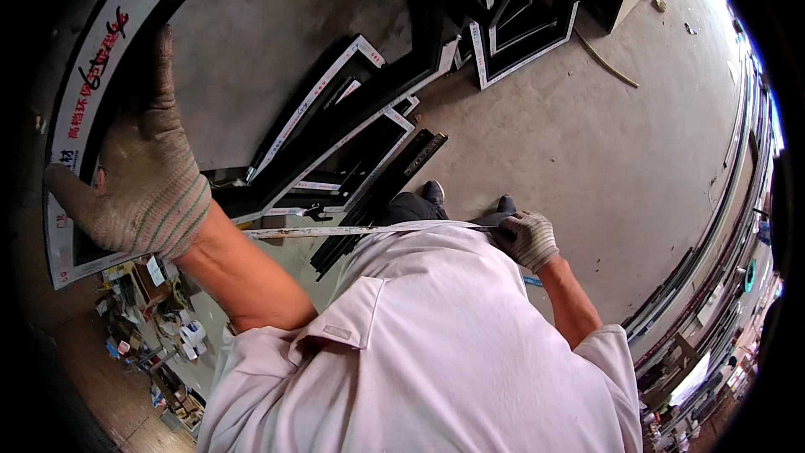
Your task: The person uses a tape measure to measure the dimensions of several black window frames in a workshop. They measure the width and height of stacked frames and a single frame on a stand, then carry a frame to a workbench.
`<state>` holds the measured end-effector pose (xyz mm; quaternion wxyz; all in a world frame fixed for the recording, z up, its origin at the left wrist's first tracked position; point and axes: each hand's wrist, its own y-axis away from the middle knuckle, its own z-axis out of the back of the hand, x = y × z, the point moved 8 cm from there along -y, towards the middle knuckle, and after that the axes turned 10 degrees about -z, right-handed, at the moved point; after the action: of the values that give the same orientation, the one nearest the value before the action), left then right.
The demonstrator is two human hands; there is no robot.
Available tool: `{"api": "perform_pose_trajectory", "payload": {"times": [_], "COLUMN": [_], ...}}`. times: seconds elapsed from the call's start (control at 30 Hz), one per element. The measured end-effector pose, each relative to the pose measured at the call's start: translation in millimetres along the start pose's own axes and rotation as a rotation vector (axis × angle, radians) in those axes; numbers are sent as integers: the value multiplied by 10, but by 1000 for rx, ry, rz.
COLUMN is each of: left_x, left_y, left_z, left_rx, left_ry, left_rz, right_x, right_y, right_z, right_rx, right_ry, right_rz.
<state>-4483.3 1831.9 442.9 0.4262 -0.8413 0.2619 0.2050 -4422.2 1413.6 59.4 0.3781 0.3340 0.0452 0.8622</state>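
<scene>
We seem to be steadying the large frame (80,109) at our left, left hand (151,189) spread across it. Our right hand (530,241) curls by a pale strip (310,232), grip unclear; shifting the frame likely calls for 2 firm holds.

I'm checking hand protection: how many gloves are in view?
2. One glove is on the left hand, near the labelled frame; the other is on the right hand, at the pale strip's right end. Others could hide among the clutter.
</scene>
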Motion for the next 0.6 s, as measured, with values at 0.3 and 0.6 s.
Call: {"api": "perform_pose_trajectory", "payload": {"times": [0.3, 0.6], "left_x": [509, 1139], "left_y": [-228, -148], "left_z": [-524, -721], "left_rx": [170, 87], "left_ry": [99, 204], "left_rz": [98, 167], "right_x": [-212, -509], "right_y": [23, 517], "right_z": [-141, -100], "right_rx": [-118, -173], "right_ry": [-45, -59], "right_rz": [-33, -146]}}
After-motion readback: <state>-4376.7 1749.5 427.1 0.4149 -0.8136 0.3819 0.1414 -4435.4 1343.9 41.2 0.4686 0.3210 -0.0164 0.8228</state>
